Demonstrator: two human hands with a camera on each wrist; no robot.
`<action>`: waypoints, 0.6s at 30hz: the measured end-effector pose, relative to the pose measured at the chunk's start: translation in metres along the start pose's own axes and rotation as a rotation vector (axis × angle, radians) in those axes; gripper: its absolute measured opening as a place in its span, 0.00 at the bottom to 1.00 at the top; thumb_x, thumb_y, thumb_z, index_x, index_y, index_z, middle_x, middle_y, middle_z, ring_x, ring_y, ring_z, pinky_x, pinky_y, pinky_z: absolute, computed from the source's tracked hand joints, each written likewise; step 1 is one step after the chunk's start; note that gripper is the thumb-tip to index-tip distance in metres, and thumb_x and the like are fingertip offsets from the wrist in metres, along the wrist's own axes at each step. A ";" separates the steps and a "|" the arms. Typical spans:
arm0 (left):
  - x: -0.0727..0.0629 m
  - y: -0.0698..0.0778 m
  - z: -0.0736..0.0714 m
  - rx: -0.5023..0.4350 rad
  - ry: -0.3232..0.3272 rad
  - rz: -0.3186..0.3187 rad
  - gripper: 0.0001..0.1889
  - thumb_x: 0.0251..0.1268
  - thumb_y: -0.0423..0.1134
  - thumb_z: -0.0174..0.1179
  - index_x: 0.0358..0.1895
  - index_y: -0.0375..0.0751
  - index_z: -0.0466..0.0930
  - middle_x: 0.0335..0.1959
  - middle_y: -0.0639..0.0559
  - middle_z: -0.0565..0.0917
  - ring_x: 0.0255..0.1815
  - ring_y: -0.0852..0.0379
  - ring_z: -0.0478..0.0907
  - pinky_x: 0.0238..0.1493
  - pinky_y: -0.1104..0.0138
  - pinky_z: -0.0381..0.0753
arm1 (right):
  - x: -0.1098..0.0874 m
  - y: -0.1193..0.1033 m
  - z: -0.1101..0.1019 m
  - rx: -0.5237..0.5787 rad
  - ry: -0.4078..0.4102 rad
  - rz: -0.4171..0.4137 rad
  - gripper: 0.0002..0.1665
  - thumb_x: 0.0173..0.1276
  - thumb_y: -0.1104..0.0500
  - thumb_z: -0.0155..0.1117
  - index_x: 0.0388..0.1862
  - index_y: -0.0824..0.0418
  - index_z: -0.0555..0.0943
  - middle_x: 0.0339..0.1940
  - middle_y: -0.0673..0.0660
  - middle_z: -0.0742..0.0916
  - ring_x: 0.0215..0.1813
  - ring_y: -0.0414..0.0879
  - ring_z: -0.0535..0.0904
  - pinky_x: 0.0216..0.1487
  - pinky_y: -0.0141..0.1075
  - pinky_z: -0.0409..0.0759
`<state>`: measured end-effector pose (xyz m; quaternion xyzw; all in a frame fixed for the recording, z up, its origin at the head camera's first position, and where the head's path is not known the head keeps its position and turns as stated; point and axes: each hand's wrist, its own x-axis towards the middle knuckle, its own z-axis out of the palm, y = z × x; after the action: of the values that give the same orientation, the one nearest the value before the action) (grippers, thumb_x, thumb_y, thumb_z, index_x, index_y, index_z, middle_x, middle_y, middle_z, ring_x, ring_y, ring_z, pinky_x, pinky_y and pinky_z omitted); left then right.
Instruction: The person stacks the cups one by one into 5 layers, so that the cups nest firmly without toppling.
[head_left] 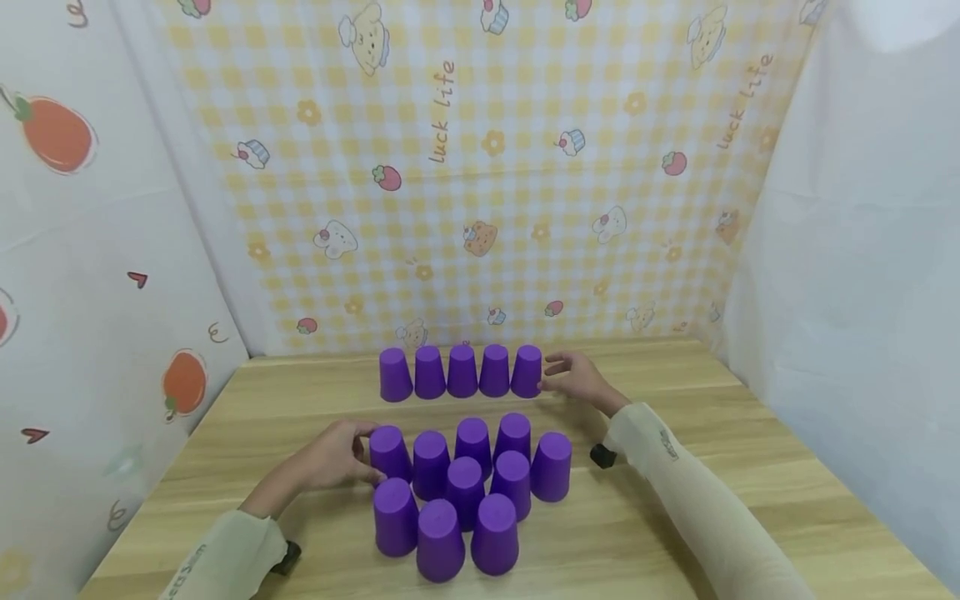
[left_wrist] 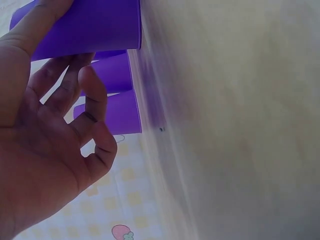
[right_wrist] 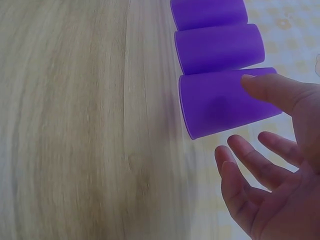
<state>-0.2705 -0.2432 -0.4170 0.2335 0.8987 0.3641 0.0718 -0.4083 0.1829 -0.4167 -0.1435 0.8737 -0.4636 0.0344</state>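
Several upside-down purple cups stand in two groups, a straight back row and a cluster nearer the front. At the cluster's left side my left hand (head_left: 330, 458) holds a purple cup (head_left: 389, 452) between thumb and fingers; in the left wrist view that cup (left_wrist: 95, 30) has the thumb across its near side and the ring and little fingers curled off it. My right hand (head_left: 576, 379) is beside the right end cup (head_left: 527, 372) of the back row. Its thumb overlaps that cup (right_wrist: 220, 102) in the right wrist view, while the other fingers are loosely spread below.
Close in front of the left-held cup stands another purple cup (head_left: 395, 518), with more crowded to its right. Beyond the wooden table (head_left: 660, 533) hangs a yellow checked cloth (head_left: 480, 192), right behind the back row. White cloths (head_left: 847, 250) hang at both sides.
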 end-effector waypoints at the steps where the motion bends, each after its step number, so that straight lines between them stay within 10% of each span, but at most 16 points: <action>1: 0.000 0.001 0.000 -0.001 -0.003 -0.004 0.25 0.47 0.46 0.78 0.51 0.50 0.84 0.33 0.61 0.83 0.29 0.58 0.74 0.27 0.68 0.74 | -0.001 0.000 -0.001 -0.005 -0.006 -0.002 0.38 0.58 0.59 0.76 0.64 0.72 0.72 0.52 0.70 0.85 0.52 0.59 0.83 0.42 0.42 0.86; 18: 0.002 0.002 0.000 0.002 -0.026 0.013 0.19 0.47 0.44 0.78 0.45 0.53 0.84 0.30 0.59 0.82 0.26 0.58 0.75 0.26 0.68 0.76 | -0.025 0.000 -0.005 0.012 -0.095 -0.046 0.35 0.60 0.60 0.74 0.63 0.73 0.74 0.51 0.68 0.85 0.50 0.58 0.84 0.43 0.47 0.85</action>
<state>-0.2717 -0.2412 -0.4153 0.2440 0.8965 0.3607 0.0808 -0.3858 0.1939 -0.4151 -0.1854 0.8648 -0.4620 0.0658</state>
